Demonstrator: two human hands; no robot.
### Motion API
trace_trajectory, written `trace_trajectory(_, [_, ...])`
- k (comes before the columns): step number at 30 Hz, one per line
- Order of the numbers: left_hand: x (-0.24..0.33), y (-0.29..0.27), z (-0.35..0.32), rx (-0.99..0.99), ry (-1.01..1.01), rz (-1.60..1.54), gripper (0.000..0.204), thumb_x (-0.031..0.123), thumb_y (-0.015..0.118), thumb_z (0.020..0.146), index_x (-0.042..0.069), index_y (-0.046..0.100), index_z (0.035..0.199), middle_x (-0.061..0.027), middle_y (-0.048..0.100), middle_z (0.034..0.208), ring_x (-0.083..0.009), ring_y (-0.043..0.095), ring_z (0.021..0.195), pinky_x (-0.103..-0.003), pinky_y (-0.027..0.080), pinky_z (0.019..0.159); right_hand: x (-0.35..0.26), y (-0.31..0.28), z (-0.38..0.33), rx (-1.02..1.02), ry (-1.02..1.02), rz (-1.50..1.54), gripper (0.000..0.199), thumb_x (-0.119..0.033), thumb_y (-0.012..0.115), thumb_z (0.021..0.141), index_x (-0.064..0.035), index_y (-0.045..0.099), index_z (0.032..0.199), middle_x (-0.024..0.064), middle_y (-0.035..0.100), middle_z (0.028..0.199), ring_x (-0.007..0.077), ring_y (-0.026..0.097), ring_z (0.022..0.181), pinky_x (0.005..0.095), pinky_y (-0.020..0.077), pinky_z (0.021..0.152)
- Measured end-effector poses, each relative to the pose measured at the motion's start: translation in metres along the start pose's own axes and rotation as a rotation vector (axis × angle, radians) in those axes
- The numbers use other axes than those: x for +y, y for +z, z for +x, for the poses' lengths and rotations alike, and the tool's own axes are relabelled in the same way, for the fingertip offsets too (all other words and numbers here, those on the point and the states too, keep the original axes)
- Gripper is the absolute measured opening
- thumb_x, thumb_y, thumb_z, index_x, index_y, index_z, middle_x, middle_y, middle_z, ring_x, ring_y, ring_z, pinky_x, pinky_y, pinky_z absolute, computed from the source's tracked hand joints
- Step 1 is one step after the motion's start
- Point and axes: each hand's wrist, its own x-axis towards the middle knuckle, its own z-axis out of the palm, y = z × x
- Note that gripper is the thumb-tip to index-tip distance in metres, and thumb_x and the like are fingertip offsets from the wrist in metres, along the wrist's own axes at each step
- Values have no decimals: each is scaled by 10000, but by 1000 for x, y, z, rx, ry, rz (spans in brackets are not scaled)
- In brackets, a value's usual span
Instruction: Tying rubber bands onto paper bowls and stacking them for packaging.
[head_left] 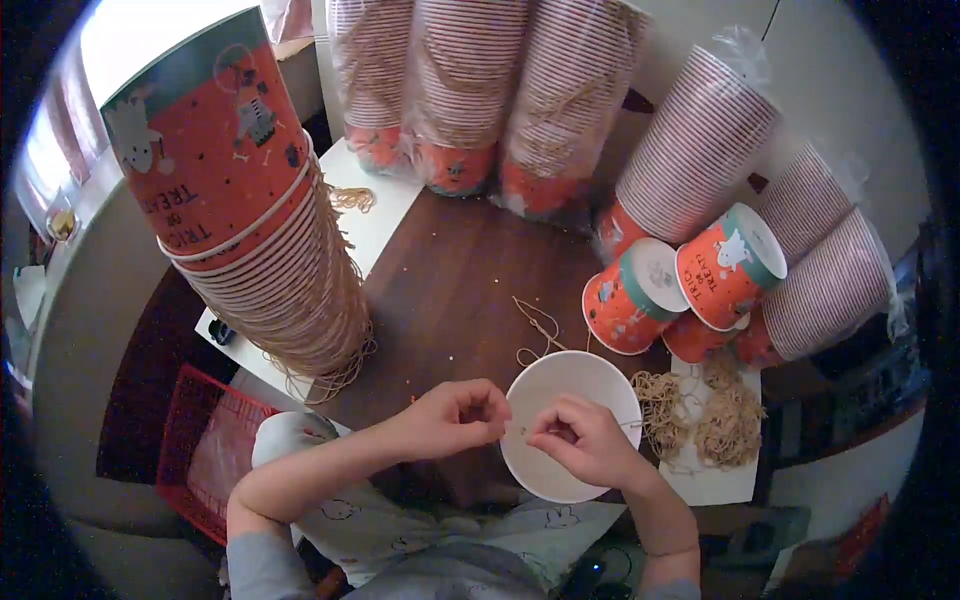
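Observation:
A white-lined paper bucket (562,476) stands mouth up in front of me at the table's near edge. Over its left rim is my left hand (462,418), thumb and fingers closed in a pinch; what they hold, if anything, is too small to tell. Inside the mouth, my right hand (585,440) is pinched on what looks like a thin cord end. The two sets of fingertips are close but apart. Beside the right wrist, a strand runs toward tangled tan cords (728,420). Another loose cord (540,330) loops on the table behind the bucket.
At left rises a tall nested stack of orange buckets (235,170), with many cords hanging down its side. Plastic-wrapped bucket stacks (465,90) line the back and right. A few single buckets (625,310) sit upside down at right. A red basket (185,440) is below left.

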Motion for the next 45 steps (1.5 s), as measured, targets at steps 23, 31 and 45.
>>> trace_trajectory(23, [8,8,-5,5,-71,106,99,83,572,812,2,574,869,3,579,756,-35,506,710,-187,418,622,-3,9,3,189,-221,-145,154,-54,664,658,-63,569,778,40,517,752,119,462,569,236,392,498])
trace_trajectory(31, [7,10,-5,35,-12,91,105,91,571,816,-3,580,860,0,582,754,-41,515,710,-198,430,628,-6,10,4,197,-217,-226,122,-51,676,654,-60,584,734,47,525,730,138,516,604,242,409,500])
trace_trajectory(45, [8,10,-5,51,-42,151,168,91,578,804,-18,599,930,-34,622,779,-54,544,711,-213,451,632,0,13,5,259,-247,-237,135,-41,679,645,-66,589,742,34,543,735,115,498,572,225,396,463])
